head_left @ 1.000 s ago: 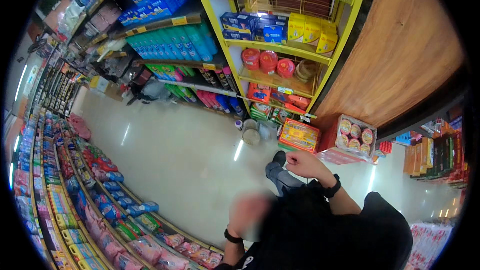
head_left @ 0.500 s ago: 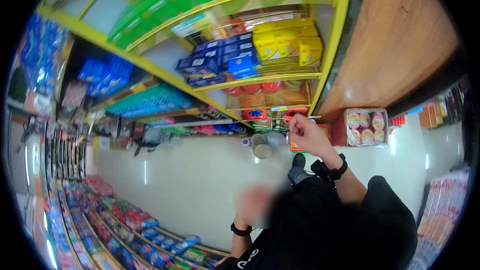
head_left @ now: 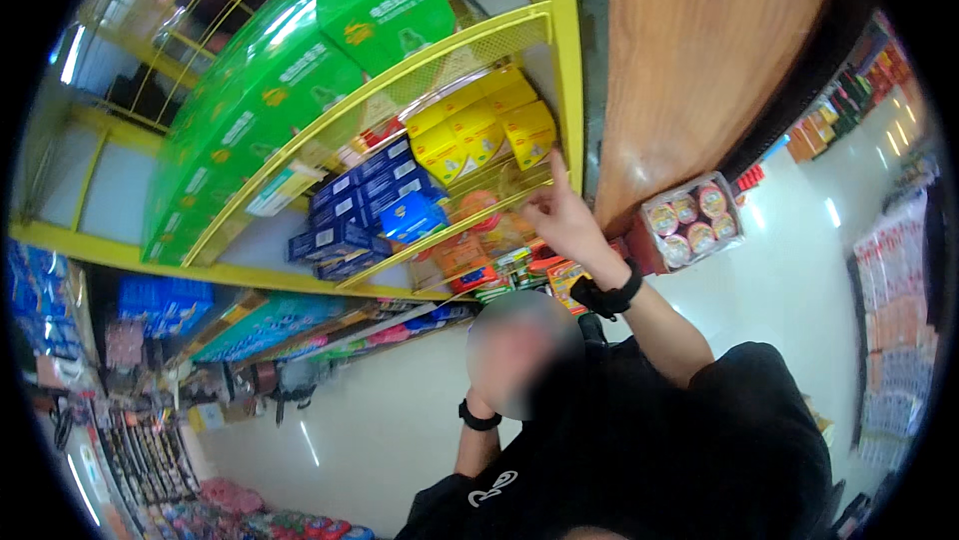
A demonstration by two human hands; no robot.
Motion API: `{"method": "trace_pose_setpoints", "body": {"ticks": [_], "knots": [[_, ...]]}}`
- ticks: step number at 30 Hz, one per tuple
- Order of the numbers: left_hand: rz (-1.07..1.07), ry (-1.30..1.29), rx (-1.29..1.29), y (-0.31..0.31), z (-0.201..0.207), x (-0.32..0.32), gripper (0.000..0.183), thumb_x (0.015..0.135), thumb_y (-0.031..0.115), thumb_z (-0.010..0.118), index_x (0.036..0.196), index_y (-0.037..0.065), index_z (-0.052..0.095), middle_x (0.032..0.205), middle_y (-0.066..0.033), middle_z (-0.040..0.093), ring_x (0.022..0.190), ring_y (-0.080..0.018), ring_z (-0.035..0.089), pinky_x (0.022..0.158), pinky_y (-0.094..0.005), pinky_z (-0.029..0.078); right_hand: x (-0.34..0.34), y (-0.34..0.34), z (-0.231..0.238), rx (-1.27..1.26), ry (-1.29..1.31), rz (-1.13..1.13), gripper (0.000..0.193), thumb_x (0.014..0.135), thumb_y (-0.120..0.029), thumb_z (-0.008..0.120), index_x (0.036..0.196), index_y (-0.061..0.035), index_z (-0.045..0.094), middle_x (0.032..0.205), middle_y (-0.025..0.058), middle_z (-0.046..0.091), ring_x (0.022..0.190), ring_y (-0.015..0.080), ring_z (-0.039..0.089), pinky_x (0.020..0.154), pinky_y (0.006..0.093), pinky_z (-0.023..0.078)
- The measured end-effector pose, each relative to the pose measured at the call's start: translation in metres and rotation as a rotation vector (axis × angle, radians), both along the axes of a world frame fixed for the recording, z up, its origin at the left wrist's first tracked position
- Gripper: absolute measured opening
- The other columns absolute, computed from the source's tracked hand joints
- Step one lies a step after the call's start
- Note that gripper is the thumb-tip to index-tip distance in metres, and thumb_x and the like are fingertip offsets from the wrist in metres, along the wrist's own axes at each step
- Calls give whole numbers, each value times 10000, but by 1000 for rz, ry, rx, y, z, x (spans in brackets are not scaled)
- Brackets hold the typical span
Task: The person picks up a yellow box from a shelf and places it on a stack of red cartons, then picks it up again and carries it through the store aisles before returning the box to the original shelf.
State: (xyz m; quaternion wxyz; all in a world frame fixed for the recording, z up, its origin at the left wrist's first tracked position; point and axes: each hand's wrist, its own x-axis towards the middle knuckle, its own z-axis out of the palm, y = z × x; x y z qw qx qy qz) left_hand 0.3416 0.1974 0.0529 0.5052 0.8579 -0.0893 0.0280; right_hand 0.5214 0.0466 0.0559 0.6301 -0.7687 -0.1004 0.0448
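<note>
My right hand (head_left: 566, 219) reaches up to the yellow-framed shelf unit with its index finger stretched out and the other fingers loosely bent; nothing shows in it. The fingertip is just below the nearest of several yellow boxes (head_left: 470, 132), and I cannot tell if it touches. Left of these stand stacked dark blue boxes (head_left: 372, 185), a brighter blue box (head_left: 412, 218) in front. My left hand (head_left: 490, 380), raised close to my body, is blurred, so its fingers do not show. Both wrists wear black bands.
Large green boxes (head_left: 270, 105) fill the shelf above. A brown wooden panel (head_left: 689, 60) stands right of the unit, with a carton of round tubs (head_left: 689, 225) at its foot. Orange and red packs (head_left: 463, 260) lie lower down. Packed shelves (head_left: 140, 450) line the left.
My right hand has risen from the low packs to the yellow boxes, its index finger now extended. The view has tilted and come nearer the shelf. My left hand stays raised near my body.
</note>
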Motion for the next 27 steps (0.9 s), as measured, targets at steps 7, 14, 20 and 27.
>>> {"method": "trace_pose_setpoints", "body": {"ticks": [7, 14, 20, 27], "knots": [[-66, -54, -47, 13, 19, 57, 349, 896, 99, 751, 705, 40, 465, 578, 8, 410, 542, -66, 364, 492, -276, 306, 10, 9, 18, 2, 16, -125, 734, 851, -130, 691, 1390, 73, 235, 850, 231, 722, 803, 332, 733, 728, 423, 566], [65, -17, -296, 25, -2, 112, 353, 937, 132, 711, 721, 79, 437, 657, 64, 393, 643, -40, 387, 565, -250, 341, 16, 14, 23, 241, 165, -137, 726, 895, 14, 618, 1488, -15, 201, 1038, 164, 693, 773, 197, 726, 531, 270, 518], [111, 66, -700, 21, 61, 135, 201, 954, 80, 676, 865, 60, 497, 817, 56, 465, 686, -31, 456, 717, -220, 479, 12, 19, 2, 383, 225, -205, 656, 905, 14, 606, 1447, -45, 243, 870, 137, 694, 639, 112, 588, 523, 239, 450], [160, -61, -511, 15, 35, 163, 601, 962, 124, 650, 1499, 11, 407, 1500, -196, 475, 1365, -293, 516, 1098, -395, 481, 7, 22, 20, 356, 191, -123, 826, 923, 52, 564, 1615, -61, 127, 859, 81, 663, 645, 93, 587, 510, 236, 464]]}}
